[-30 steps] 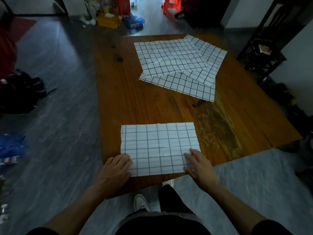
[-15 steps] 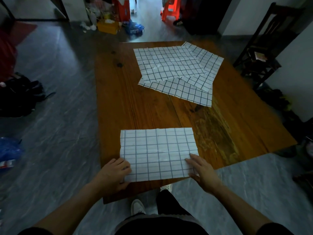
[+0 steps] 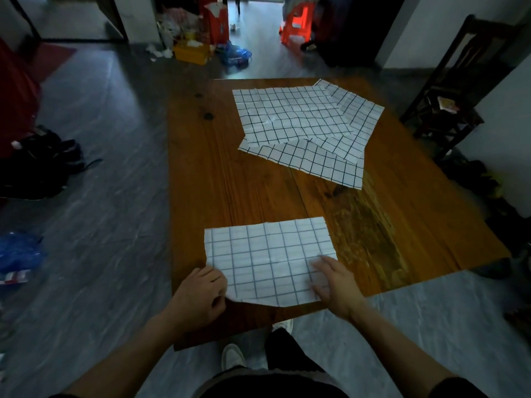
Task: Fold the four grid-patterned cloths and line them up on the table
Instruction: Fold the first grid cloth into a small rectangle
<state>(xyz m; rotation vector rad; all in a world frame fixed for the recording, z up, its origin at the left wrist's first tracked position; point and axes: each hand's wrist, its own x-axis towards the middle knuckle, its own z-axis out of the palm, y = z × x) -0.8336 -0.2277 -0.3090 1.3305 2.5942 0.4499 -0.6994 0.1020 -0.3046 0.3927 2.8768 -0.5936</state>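
A grid-patterned cloth [image 3: 268, 258], folded into a rectangle, lies at the near edge of the wooden table [image 3: 207, 179]. My left hand [image 3: 201, 297] pinches its near left corner, which is lifted slightly off the wood. My right hand [image 3: 334, 282] rests on the near right corner, fingers over the fabric; whether it grips is unclear. At the far side of the table lies a loose pile of unfolded grid cloths [image 3: 304, 124], overlapping one another at angles.
A dark wooden chair [image 3: 459, 81] stands to the right of the table. A black bag [image 3: 40, 162] and blue plastic [image 3: 17, 251] lie on the floor at left. Boxes, a yellow box [image 3: 191, 53] and a red stool [image 3: 296, 24] sit beyond the table.
My left hand has closed on the near left corner and lifted it a little. My right hand has slid further onto the cloth. The view has shifted slightly.
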